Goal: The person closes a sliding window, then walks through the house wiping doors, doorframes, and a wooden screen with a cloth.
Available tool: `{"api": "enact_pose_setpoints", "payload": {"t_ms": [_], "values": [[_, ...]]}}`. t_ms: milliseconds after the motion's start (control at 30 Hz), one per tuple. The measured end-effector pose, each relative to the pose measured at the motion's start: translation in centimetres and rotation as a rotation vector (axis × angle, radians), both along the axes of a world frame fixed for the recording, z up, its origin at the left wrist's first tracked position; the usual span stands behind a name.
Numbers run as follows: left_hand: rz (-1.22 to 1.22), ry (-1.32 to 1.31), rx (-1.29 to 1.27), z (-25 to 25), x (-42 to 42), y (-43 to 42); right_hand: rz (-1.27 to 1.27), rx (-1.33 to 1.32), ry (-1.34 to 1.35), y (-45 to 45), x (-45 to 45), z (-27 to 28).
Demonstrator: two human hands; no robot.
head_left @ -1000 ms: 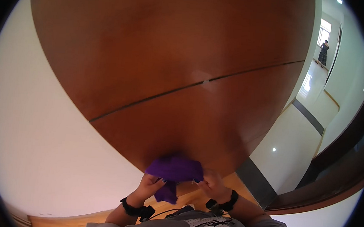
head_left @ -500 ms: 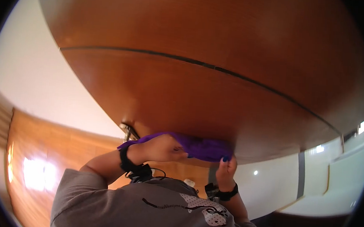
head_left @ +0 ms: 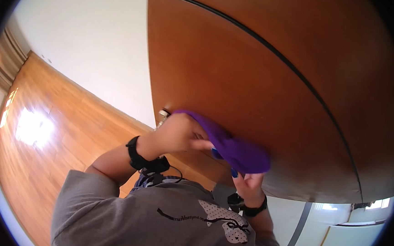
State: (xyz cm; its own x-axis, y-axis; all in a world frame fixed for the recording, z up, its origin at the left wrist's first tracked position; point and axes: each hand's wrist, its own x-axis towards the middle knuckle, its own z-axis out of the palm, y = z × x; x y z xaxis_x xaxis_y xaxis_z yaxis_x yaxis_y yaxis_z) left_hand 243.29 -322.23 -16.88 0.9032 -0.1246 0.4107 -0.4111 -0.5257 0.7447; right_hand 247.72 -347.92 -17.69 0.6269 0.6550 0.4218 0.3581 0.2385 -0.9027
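A purple cloth [head_left: 243,153] is stretched between my two hands, close to the brown wooden door [head_left: 219,69]. My left hand [head_left: 180,133] is closed on the cloth's left part, with some of the fabric draped behind the fingers. My right hand [head_left: 249,186] grips the lower right edge of the cloth, a blue thumbnail showing. Just beyond my left hand is a metal door handle [head_left: 163,114], partly covered by the hand. Each wrist wears a black band.
A dark groove [head_left: 266,41] curves across the door. On the left are a white wall [head_left: 88,37] and a wooden floor [head_left: 70,100] with a bright patch of light. Curtains [head_left: 12,57] hang at the far left. White surfaces [head_left: 353,239] appear at lower right.
My view has turned, so the door's edge and handle sit farther right and more floor shows. Both hands still hold the cloth, which now slants more steeply downward to the right.
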Motion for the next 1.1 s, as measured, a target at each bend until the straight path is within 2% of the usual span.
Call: {"api": "enact_pose_setpoints", "payload": {"t_ms": [133,233,333,433,467,533,567,633,767,833,900,967,1033,1100], "values": [[0.145,0.054,-0.14,2.8,-2.5,5.5,0.097,-0.03,-0.157,7.6,-0.5,5.5],[0.17,0.045,-0.161,2.9,-2.4,8.2,-0.065,-0.164,-0.405,12.3,-0.6,6.6],[0.082,-0.096,-0.164,0.4,-1.4,8.3,-0.086,-0.388,-0.248,12.7,-1.1,5.4],[-0.003,-0.108,-0.115,-1.5,-0.6,7.3,-0.098,-0.536,-0.293,11.4,-0.8,3.4],[0.037,-0.146,-0.058,-1.4,-0.5,6.8,-0.124,-0.518,-0.334,10.9,-0.7,3.5],[0.043,-0.166,-0.001,-0.5,0.2,5.7,-0.174,-0.472,-0.417,9.7,-0.3,4.0],[0.045,-0.149,0.031,3.3,4.3,2.1,-0.175,-0.468,-0.379,6.1,3.8,7.5],[0.02,-0.137,0.022,3.6,5.2,2.1,-0.205,-0.437,-0.34,6.2,4.1,7.1],[-0.039,-0.166,0.036,5.2,4.1,3.5,-0.313,-0.336,-0.434,7.6,2.5,6.0],[-0.053,-0.1,0.034,4.8,3.8,2.9,-0.326,-0.292,-0.485,7.0,2.8,5.3],[-0.066,0.01,0.019,4.1,3.3,2.1,-0.293,-0.435,-0.31,5.3,1.7,4.5],[-0.09,-0.063,0.061,2.3,3.6,0.3,-0.289,-0.43,-0.251,2.7,1.4,4.1],[-0.096,0.017,0.027,1.8,4.1,-3.2,-0.311,-0.307,-0.303,-0.9,1.9,4.1],[-0.1,-0.021,-0.007,1.1,5.1,-6.4,-0.312,-0.333,-0.254,-3.9,2.8,2.2]]}}
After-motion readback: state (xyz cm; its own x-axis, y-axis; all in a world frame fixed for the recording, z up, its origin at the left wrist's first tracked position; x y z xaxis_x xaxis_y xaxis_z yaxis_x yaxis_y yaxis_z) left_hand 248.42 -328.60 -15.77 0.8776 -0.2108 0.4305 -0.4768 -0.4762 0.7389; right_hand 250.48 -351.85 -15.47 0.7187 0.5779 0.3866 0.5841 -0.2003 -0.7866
